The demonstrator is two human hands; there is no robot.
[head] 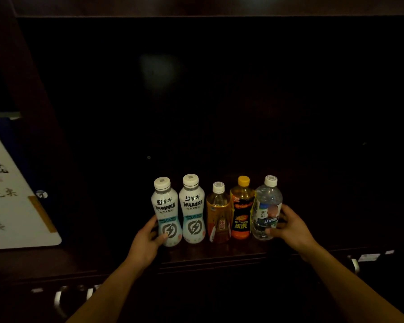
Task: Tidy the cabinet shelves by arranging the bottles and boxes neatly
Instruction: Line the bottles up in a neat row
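Our left hand (147, 238) grips the outer white bottle (166, 213), our right hand (289, 226) the clear bottle (267, 206); squeezing inward may topple the three bottles between (217, 215).

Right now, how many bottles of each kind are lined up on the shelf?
White electrolyte bottles: 2
Amber tea bottle, white cap: 1
Orange Hi-Tiger bottle, yellow cap: 1
Clear water bottle: 1
Total: 5

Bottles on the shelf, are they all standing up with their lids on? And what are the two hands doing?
left white bottle: upright, capped, gripped.
second white bottle: upright, capped, free.
amber bottle: upright, capped, free.
orange bottle: upright, yellow cap on, free.
clear bottle: upright, capped, gripped.
left hand: grips left white bottle.
right hand: grips clear bottle.
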